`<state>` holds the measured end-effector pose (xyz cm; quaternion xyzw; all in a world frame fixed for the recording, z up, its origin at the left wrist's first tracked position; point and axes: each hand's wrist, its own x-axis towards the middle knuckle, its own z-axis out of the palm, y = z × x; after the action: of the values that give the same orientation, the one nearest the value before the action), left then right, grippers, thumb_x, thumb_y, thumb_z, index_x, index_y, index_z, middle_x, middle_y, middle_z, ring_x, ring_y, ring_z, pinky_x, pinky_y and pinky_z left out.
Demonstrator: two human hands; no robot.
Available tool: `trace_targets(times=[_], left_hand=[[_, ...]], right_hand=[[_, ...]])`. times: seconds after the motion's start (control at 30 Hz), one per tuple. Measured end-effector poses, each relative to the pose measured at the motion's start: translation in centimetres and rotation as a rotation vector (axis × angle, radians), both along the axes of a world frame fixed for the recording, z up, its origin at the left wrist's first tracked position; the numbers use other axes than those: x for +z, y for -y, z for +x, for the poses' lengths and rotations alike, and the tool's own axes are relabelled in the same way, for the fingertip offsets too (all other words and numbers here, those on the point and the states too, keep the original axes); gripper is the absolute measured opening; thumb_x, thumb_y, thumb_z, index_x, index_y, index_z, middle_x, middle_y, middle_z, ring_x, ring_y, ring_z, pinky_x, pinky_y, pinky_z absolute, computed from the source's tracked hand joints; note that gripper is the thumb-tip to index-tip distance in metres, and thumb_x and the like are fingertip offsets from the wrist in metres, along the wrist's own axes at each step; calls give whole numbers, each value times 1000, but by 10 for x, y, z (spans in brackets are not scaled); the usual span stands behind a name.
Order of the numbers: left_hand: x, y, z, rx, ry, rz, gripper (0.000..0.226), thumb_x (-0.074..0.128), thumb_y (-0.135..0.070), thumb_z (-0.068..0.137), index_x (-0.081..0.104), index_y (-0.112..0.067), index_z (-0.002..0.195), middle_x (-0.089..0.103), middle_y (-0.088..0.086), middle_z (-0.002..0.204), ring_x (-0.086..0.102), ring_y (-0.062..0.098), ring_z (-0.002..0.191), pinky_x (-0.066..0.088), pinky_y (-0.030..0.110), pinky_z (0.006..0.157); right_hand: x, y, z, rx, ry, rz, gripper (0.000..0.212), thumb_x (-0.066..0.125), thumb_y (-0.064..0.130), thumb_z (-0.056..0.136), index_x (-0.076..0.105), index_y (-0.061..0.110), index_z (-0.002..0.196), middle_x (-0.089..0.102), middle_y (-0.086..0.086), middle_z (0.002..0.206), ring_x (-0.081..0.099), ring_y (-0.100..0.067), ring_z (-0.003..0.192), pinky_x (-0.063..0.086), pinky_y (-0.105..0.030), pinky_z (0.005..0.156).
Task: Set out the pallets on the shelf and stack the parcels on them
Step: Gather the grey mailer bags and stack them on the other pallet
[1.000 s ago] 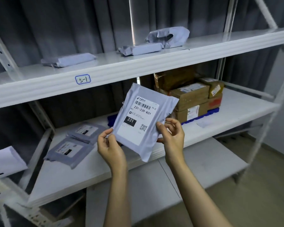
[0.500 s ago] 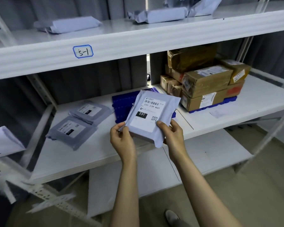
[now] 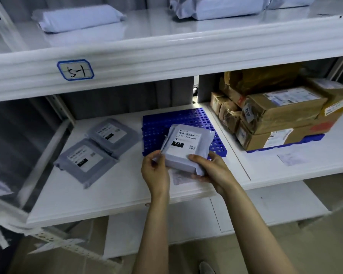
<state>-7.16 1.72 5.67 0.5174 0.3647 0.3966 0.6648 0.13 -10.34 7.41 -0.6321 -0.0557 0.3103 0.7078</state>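
Stacked boxes (image 3: 281,113) right of pallet (image 3: 166,121), mailers (image 3: 83,159) left

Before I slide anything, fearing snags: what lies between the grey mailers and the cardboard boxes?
Head view: the blue pallet, with the held parcel over its front.

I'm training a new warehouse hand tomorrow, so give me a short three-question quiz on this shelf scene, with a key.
1. True or false: the two grey parcels lie on the middle pallet.
2. How many hands have a grip on the parcel marked 231? A none, B one, C two.
3. Fill in: the right pallet, under the brown cartons, is coloured ___.
Key: 1 false, they lie on the bare shelf left of it. 2 C, the left hand and the right hand. 3 blue.
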Motion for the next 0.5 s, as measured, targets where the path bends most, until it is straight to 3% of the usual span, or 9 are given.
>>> trace_targets(times=[0.13,0.2,0.3,0.4,0.5], left_hand=[[-3,-3,30,9,17,-21,15,57,-4,93,60,-8,108,59,-6,96,61,6,86,56,23,73],[-5,-3,46,-10,6,-36,21,57,-5,93,58,-4,114,59,-5,98,61,8,88,56,20,72],[-8,-5,70,-55,-57,-11,26,57,-6,93,57,-2,119,58,2,105,61,13,92,56,17,69],[-6,-8,93,-124,-103,26,27,56,-7,94,58,-5,122,56,-2,101,59,7,87,55,17,70],[-4,-12,113,-199,-150,87,28,55,-10,95,57,-7,123,56,-9,95,58,4,83,53,18,72]], right_hand=[[-2,-7,36,-20,17,-32,35,75,14,81,58,14,111,73,-2,90,68,-23,59,57,-42,71],[-4,-11,54,-90,-7,-20,27,75,14,81,59,20,102,69,-4,93,65,-21,56,60,-35,64],[-8,-17,79,-190,19,-6,30,73,13,83,59,16,110,68,-11,90,60,-15,48,52,-22,47],[-14,-23,105,-264,54,-15,31,70,18,86,60,14,116,67,-9,91,61,-16,58,53,-21,51],[-16,-32,128,-262,76,-29,33,64,23,91,58,15,123,64,-6,103,67,-18,82,56,-22,60]])
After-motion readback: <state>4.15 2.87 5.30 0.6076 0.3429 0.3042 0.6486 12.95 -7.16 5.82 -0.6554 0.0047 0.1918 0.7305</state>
